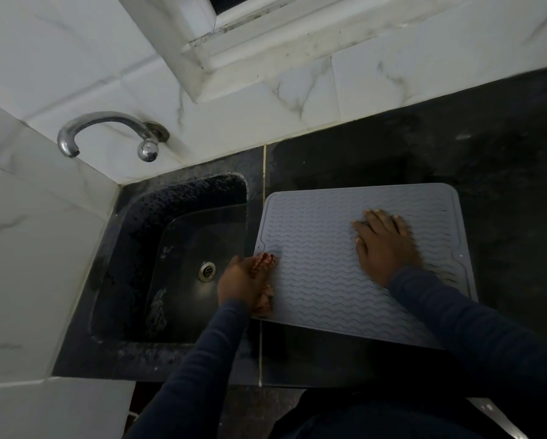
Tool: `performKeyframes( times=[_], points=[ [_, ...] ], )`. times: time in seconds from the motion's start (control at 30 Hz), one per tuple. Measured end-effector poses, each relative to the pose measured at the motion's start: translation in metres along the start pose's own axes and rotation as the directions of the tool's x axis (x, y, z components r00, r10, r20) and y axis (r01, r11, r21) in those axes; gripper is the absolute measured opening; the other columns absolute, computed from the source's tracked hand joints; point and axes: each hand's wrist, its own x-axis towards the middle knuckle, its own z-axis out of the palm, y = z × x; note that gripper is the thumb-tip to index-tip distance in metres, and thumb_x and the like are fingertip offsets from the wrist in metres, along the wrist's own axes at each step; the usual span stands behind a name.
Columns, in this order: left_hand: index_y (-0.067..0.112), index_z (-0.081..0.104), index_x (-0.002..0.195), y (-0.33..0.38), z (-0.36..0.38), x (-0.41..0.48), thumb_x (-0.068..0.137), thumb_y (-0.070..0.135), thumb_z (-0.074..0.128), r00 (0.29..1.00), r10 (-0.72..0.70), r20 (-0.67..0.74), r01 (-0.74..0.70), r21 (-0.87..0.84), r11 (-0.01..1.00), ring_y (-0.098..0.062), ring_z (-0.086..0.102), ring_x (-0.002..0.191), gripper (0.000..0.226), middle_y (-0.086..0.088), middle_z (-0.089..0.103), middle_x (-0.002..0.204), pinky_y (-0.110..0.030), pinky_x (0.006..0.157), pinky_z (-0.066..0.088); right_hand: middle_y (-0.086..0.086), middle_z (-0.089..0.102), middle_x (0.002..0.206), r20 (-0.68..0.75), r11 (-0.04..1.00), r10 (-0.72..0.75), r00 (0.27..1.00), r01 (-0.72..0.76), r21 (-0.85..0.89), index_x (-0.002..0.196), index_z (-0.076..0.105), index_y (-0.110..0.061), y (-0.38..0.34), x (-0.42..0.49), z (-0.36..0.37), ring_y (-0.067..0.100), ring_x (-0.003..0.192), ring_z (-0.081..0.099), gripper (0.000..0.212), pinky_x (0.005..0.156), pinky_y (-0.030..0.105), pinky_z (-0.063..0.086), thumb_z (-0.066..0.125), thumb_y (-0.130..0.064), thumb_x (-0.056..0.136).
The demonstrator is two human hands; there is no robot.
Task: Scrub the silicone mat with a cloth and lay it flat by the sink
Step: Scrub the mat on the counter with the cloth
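A grey silicone mat (323, 248) with wavy ridges lies flat on the dark counter, just right of the sink. My left hand (240, 283) is at the mat's left edge, closed around a red and white patterned cloth (266, 264) that pokes out above and below the fingers. My right hand (384, 245) rests palm down on the right half of the mat, fingers spread and holding nothing. Both arms wear dark blue sleeves.
A dark sink (177, 258) with a metal drain (207, 271) lies to the left, under a curved chrome tap (107, 131) fixed to the white marble-tiled wall. The black counter (456, 147) stretches behind and right of the mat. A window ledge (250, 52) juts above.
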Motion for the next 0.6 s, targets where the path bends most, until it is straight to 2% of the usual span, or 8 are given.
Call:
performKeyframes(
  times=[0.1, 0.17, 0.27, 0.37, 0.43, 0.5, 0.53, 0.6],
  points=[
    [0.022, 0.066, 0.107, 0.05, 0.016, -0.011, 0.087, 0.058, 0.056, 0.982, 0.182, 0.042, -0.179, -0.079, 0.981, -0.016, 0.057, 0.085, 0.043, 0.003, 0.052, 0.099, -0.034, 0.079, 0.05, 0.011, 0.047, 0.144, 0.019, 1.0, 0.014, 1.0, -0.014, -0.019, 0.132, 0.056, -0.016, -0.002, 0.0, -0.001, 0.029, 0.137, 0.035, 0.06, 0.114, 0.052, 0.02, 0.021, -0.038, 0.089],
    [0.021, 0.063, 0.115, 0.095, 0.04, -0.032, 0.091, 0.05, 0.055, 0.926, 0.36, 0.112, -0.349, -0.101, 0.931, -0.018, 0.057, 0.087, 0.039, 0.0, 0.052, 0.107, -0.035, 0.08, 0.051, 0.009, 0.043, 0.148, 0.036, 0.999, 0.007, 0.999, -0.006, -0.032, 0.136, 0.053, -0.018, -0.001, 0.001, -0.001, 0.028, 0.14, 0.031, 0.064, 0.115, 0.051, 0.017, 0.017, -0.04, 0.088],
    [0.022, 0.063, 0.119, 0.124, 0.054, -0.046, 0.091, 0.041, 0.055, 0.881, 0.439, 0.177, -0.427, -0.102, 0.899, -0.025, 0.059, 0.088, 0.035, -0.003, 0.051, 0.116, -0.036, 0.077, 0.051, 0.007, 0.037, 0.152, 0.043, 0.999, -0.002, 0.999, 0.004, -0.04, 0.14, 0.048, -0.02, 0.003, 0.001, 0.0, 0.025, 0.143, 0.025, 0.065, 0.117, 0.047, 0.012, 0.014, -0.039, 0.089],
    [0.032, 0.056, 0.123, 0.076, 0.033, -0.029, 0.091, 0.052, 0.05, 0.94, 0.302, 0.159, -0.299, -0.044, 0.953, -0.016, 0.056, 0.086, 0.038, 0.008, 0.047, 0.109, -0.031, 0.074, 0.048, 0.006, 0.036, 0.153, 0.033, 0.999, 0.007, 0.999, -0.006, -0.034, 0.14, 0.047, -0.021, 0.005, 0.0, 0.0, 0.024, 0.143, 0.025, 0.053, 0.118, 0.047, 0.011, 0.024, -0.036, 0.095],
    [0.035, 0.06, 0.116, 0.025, 0.01, -0.011, 0.085, 0.066, 0.049, 0.995, 0.082, 0.05, -0.08, -0.031, 0.996, -0.016, 0.058, 0.089, 0.045, 0.011, 0.046, 0.099, -0.026, 0.074, 0.041, 0.006, 0.039, 0.151, 0.024, 1.0, 0.007, 1.0, -0.006, -0.023, 0.139, 0.049, -0.02, 0.004, 0.0, 0.001, 0.024, 0.142, 0.027, 0.056, 0.117, 0.047, 0.013, 0.021, -0.037, 0.094],
    [0.03, 0.065, 0.111, -0.011, -0.01, 0.004, 0.084, 0.069, 0.048, 0.995, -0.103, -0.014, 0.103, -0.001, 0.995, -0.022, 0.061, 0.095, 0.05, 0.004, 0.052, 0.102, -0.029, 0.077, 0.043, 0.007, 0.042, 0.149, 0.022, 1.0, 0.003, 1.0, -0.003, -0.022, 0.137, 0.052, -0.02, 0.002, 0.001, 0.001, 0.025, 0.141, 0.03, 0.06, 0.117, 0.049, 0.016, 0.017, -0.039, 0.091],
    [0.027, 0.068, 0.108, -0.018, -0.016, 0.007, 0.085, 0.067, 0.047, 0.989, -0.139, -0.04, 0.14, 0.017, 0.99, -0.025, 0.061, 0.094, 0.051, -0.001, 0.055, 0.103, -0.031, 0.079, 0.046, 0.007, 0.043, 0.148, 0.02, 1.0, 0.001, 1.0, -0.001, -0.016, 0.136, 0.053, -0.019, 0.002, 0.002, 0.001, 0.025, 0.14, 0.031, 0.061, 0.116, 0.049, 0.017, 0.017, -0.039, 0.091],
    [0.024, 0.07, 0.104, -0.011, -0.015, 0.005, 0.087, 0.062, 0.051, 0.987, -0.113, -0.115, 0.108, -0.051, 0.993, -0.022, 0.06, 0.088, 0.046, -0.002, 0.057, 0.101, -0.029, 0.078, 0.045, 0.008, 0.044, 0.148, 0.013, 1.0, 0.005, 1.0, -0.005, -0.009, 0.135, 0.054, -0.019, 0.002, 0.003, 0.0, 0.026, 0.14, 0.032, 0.061, 0.116, 0.05, 0.017, 0.017, -0.04, 0.091]
  ],
)
